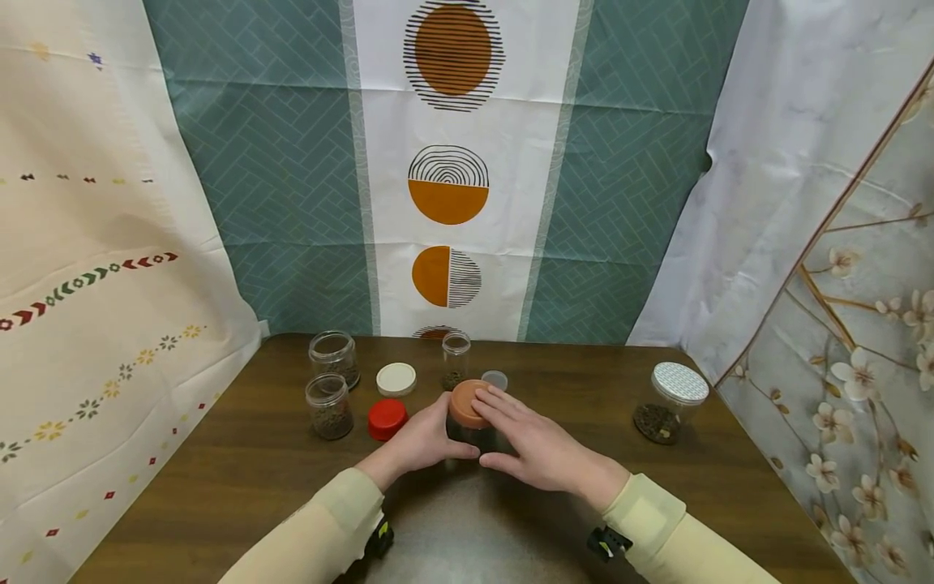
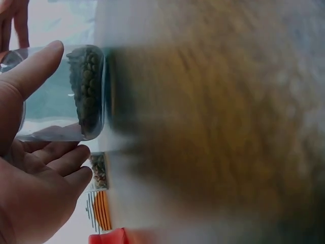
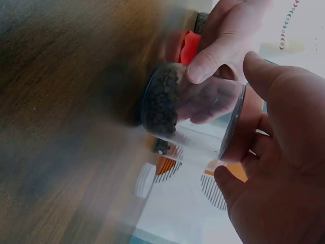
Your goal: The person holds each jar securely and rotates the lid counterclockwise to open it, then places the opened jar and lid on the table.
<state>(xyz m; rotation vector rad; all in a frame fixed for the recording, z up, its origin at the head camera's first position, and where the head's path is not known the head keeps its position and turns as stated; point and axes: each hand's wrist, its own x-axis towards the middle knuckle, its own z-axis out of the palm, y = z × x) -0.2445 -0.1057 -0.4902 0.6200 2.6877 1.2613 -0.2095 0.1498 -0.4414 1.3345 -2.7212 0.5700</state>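
Note:
A clear jar [image 3: 203, 122] with dark pellets at its bottom stands upright on the table, an orange-brown lid [image 1: 469, 404] on its mouth. My left hand [image 1: 426, 438] grips the jar's side, thumb in front and fingers behind, as the left wrist view shows with the jar [image 2: 51, 101] between them. My right hand [image 1: 536, 446] holds the lid from the right, fingers over its top and edge; in the right wrist view the right hand [image 3: 289, 147] curls round the lid [image 3: 244, 124].
Left of my hands are a red lid [image 1: 387, 418], a cream lid [image 1: 396, 380] and two open jars [image 1: 330, 410]. Behind stand a narrow open jar [image 1: 456, 357] and a small clear lid [image 1: 495, 380]. A jar with a patterned lid [image 1: 680, 384] stands at the right.

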